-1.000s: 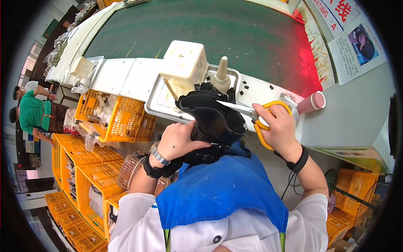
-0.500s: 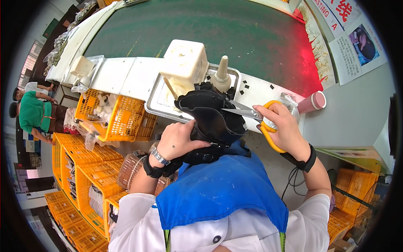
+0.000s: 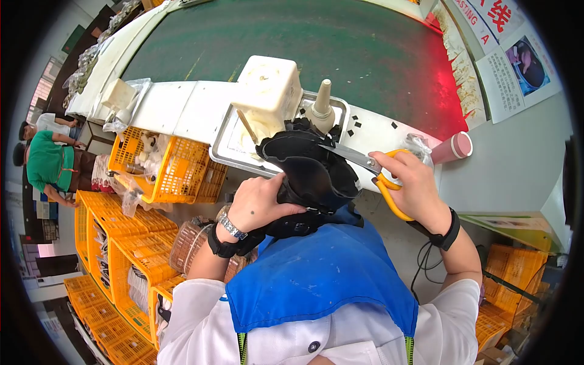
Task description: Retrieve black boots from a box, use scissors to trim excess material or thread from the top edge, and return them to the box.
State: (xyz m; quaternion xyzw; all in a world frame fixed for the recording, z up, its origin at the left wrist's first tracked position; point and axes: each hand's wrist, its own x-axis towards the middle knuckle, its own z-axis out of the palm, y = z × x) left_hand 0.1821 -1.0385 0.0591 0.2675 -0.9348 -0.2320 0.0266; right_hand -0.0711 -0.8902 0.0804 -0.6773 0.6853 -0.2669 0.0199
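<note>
My left hand (image 3: 260, 199) is closed on the near side of a black shoe upper (image 3: 307, 176), thumb along its edge, and holds it just in front of my blue apron (image 3: 322, 271). The upper has an open, folded shape with a ragged far edge and a small metal buckle near my thumb. In my right hand (image 3: 412, 179) is a pair of scissors (image 3: 389, 198) with yellow handles, fingers through the loops. The blades lie nearly together, pointing left across the upper's far right edge. Their tips are at the black material.
Beyond the upper, a metal tray (image 3: 222, 146) holds a white block-shaped container (image 3: 267, 85) and a pale nozzle bottle (image 3: 321, 112). Black scraps (image 3: 357, 125) lie beside it, before the green belt (image 3: 292, 36). A pink cup (image 3: 453, 148) stands right; yellow crates (image 3: 176, 167) are left, near a person (image 3: 52, 159).
The scissor blades, spread apart before, have come together, and their tips sit slightly higher at the upper's edge. The shoe upper and my left hand have barely moved.
</note>
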